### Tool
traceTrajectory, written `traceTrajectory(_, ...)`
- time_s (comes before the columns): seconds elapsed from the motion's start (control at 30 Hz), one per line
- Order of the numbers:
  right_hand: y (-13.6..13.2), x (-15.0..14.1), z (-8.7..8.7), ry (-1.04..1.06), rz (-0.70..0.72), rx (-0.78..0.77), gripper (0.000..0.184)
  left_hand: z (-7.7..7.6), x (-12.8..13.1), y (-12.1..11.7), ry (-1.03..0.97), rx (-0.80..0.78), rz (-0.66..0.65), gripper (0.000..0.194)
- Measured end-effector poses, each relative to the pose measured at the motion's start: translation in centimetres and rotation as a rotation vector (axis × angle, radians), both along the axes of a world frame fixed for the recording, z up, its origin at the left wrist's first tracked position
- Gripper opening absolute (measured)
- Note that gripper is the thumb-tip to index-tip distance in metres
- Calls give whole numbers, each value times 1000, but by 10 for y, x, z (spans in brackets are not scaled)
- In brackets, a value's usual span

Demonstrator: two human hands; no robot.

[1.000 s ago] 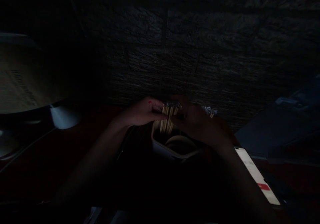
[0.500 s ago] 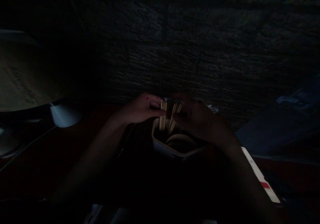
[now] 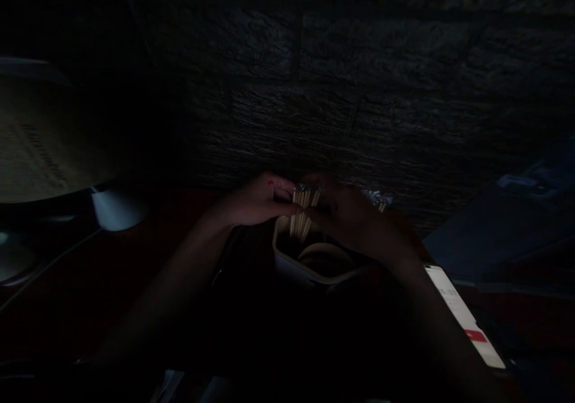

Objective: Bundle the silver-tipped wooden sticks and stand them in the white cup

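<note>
Both hands hold a bundle of slim, light wooden sticks that look like chopsticks (image 3: 301, 211), with shiny clear wrapping at their tops. The sticks stand nearly upright, lower ends down in a pale-rimmed box (image 3: 291, 264). My left hand (image 3: 265, 202) grips the bundle from the left, thumb across its front. From the right, my right hand (image 3: 350, 211) closes on it, its thumb meeting the left one; its far fingers are in deep shadow. Inside the box a round pale rim (image 3: 326, 247) shows. More shiny wrapping (image 3: 380, 199) with stick ends pokes out behind my right hand.
A lit phone (image 3: 465, 316) lies to the right, partly behind my forearm. At left are a white cup-like object (image 3: 117, 208), a thin cable (image 3: 54, 265) and a large printed tan surface (image 3: 45, 145). A rough block wall (image 3: 287, 103) rises behind the box.
The two separate groups of chopsticks have come together into one bundle, and my thumbs now meet in front. My right hand has shifted slightly left. More of the phone's screen shows.
</note>
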State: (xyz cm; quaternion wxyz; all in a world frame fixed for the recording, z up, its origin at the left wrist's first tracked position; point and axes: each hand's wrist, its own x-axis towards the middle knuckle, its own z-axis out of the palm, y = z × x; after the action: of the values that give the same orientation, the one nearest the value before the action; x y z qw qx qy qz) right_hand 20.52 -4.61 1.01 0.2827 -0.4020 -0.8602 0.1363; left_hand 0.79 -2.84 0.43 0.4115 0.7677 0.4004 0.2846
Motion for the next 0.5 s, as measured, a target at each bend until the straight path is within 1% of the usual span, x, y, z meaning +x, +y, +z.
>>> traceTrajectory(0.17,0,0,2,-16,13,1,32,-1,-2,2,-22,-42,-18,22)
traceTrajectory(0.23,0,0,2,-20,9,3,31,-1,-2,2,-31,-53,-20,22)
traceTrajectory(0.5,3,0,-2,13,28,7,30,2,-1,0,-43,-4,-18,21)
